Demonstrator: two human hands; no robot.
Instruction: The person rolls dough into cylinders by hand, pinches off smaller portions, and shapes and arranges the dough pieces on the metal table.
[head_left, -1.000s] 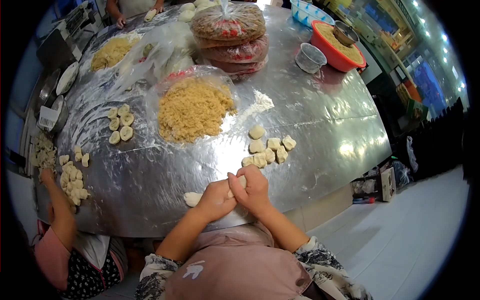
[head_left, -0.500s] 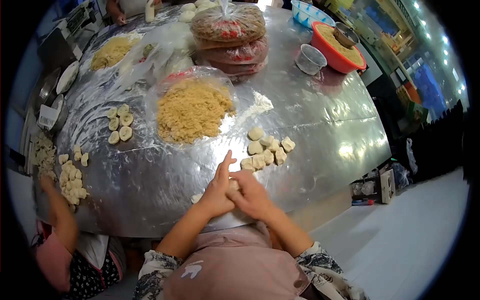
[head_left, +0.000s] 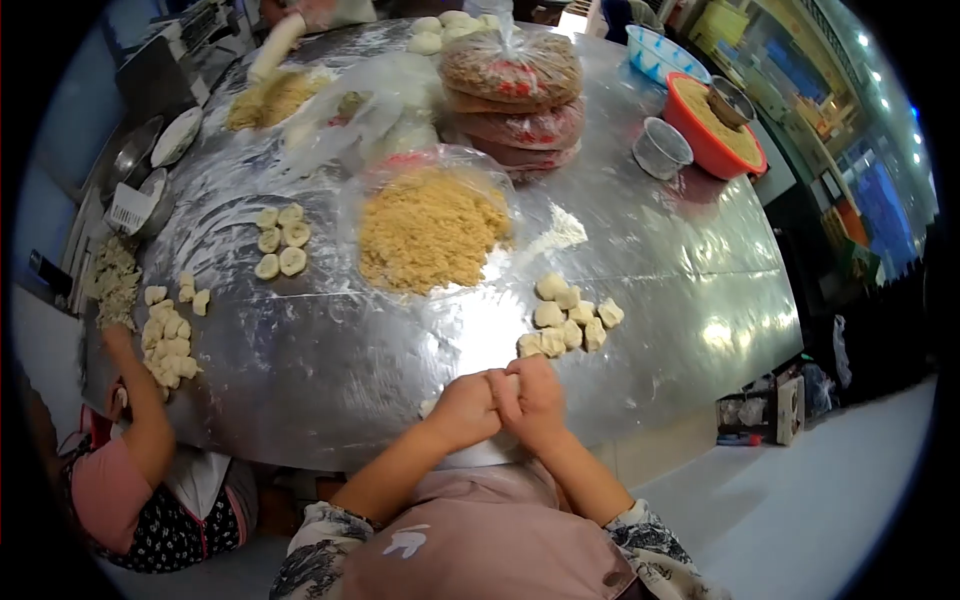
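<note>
Close to the table's near edge, my left hand (head_left: pixel 466 411) and my right hand (head_left: pixel 535 403) meet with fingers curled together. Between them is a small piece of dough, mostly hidden by the fingers. A bit of pale dough (head_left: pixel 428 407) lies on the table just left of my left hand. Beyond my right hand sits a cluster of dough pieces (head_left: pixel 575 312). Further out, a heap of yellow crumbly filling (head_left: pixel 430 230) rests on a plastic bag.
Flattened dough rounds (head_left: pixel 281 240) and a pile of dough lumps (head_left: pixel 168 345) lie to the left, near a co-worker's arm (head_left: pixel 143 415). Stacked bags (head_left: pixel 512 95), a clear tub (head_left: pixel 661 148) and a red basin (head_left: pixel 710 135) stand further back. Another person holds a rolling pin (head_left: pixel 275 48).
My left fingers, stretched upward before, are now curled against my right hand. The view has shifted, so the table appears further right. At the far side, the rolling pin has moved onto yellow filling.
</note>
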